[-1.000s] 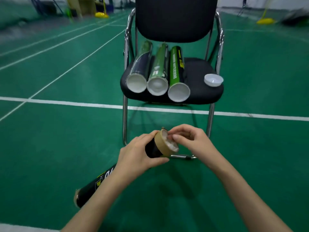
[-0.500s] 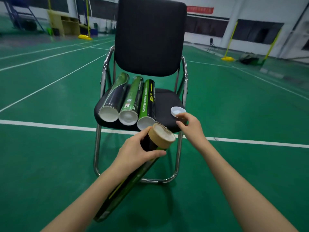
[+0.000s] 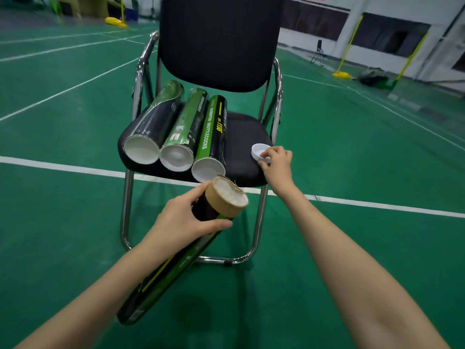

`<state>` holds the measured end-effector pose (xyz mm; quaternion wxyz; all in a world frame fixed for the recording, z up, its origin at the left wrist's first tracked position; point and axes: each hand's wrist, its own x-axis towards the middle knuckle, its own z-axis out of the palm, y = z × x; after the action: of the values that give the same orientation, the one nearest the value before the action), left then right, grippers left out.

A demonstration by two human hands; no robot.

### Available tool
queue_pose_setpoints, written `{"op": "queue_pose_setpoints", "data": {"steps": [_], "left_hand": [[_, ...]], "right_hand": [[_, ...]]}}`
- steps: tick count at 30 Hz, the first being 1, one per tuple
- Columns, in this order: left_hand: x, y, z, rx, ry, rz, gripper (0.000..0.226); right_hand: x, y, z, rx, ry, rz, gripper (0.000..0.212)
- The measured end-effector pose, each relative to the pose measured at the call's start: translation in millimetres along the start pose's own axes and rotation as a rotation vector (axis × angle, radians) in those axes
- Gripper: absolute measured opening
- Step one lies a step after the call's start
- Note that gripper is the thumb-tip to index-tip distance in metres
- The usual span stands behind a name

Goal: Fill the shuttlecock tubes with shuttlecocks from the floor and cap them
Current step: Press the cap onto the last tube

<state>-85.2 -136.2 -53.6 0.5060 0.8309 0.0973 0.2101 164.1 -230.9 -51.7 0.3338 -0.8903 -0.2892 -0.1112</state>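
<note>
Nearest the camera, the left hand (image 3: 186,222) grips a dark tube (image 3: 176,263) just below its open mouth, fingers and thumb curled round the barrel. The tube's long axis runs from low at the near left, where its bottom end hangs over the floor (image 3: 63,222), up and away to the right, so the brown-rimmed mouth (image 3: 230,195) tilts toward the front edge of the chair seat (image 3: 241,137). White shuttlecock feathers fill that mouth to the rim (the tube looks full, I judge, and only wants its cap).

Farther out and to the right, the right hand (image 3: 275,162) reaches onto the seat's front right corner and pinches a white cap (image 3: 259,151) at its near rim, with the fingers curled over it. The cap lies open side up, and whether it is lifted off the seat I cannot tell.

So the relation that matters is this: the cap lies up and to the right of the tube's mouth, near but apart, and the right hand is already on it while the left steadies the tube. The coming move, as I judge it, must bring the cap back and left, turn it over, and seat it square to the tilted rim.

Beyond, three more tubes (image 3: 176,127) lie side by side on the left half of the seat, long axes running front to back, white ends toward the front edge.
</note>
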Motion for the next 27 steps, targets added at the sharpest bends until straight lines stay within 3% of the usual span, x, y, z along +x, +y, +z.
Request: {"op": "queue_pose_setpoints", "data": {"steps": [4, 8, 14, 20, 27], "left_hand": [[-1.9, -1.1, -2.2, -0.009, 0.01, -0.02, 0.075], [-4.6, 7.9, -8.2, -0.019, 0.041, -0.005, 0.062], [-12.7, 27.4, -15.6, -0.07, 0.056, 0.009, 0.061], [-24.1, 44.1, -18.0, -0.024, 0.061, 0.04, 0.059], [-28.1, 55.1, -22.9, 0.008, 0.062, 0.024, 0.061]], "right_hand": [[-9.6, -15.8, -7.1, 0.148, 0.046, 0.019, 0.013], [-46.2, -41.9, -27.4, 0.402, 0.031, 0.023, 0.006], [-113.0, -85.0, -64.3, 0.802, -0.198, -0.048, 0.011], [-133.9, -107.0, -91.6, 0.838, -0.294, -0.15, 0.009], [-143.6, -114.3, -110.8, 0.593, -0.345, -0.218, 0.005]]}}
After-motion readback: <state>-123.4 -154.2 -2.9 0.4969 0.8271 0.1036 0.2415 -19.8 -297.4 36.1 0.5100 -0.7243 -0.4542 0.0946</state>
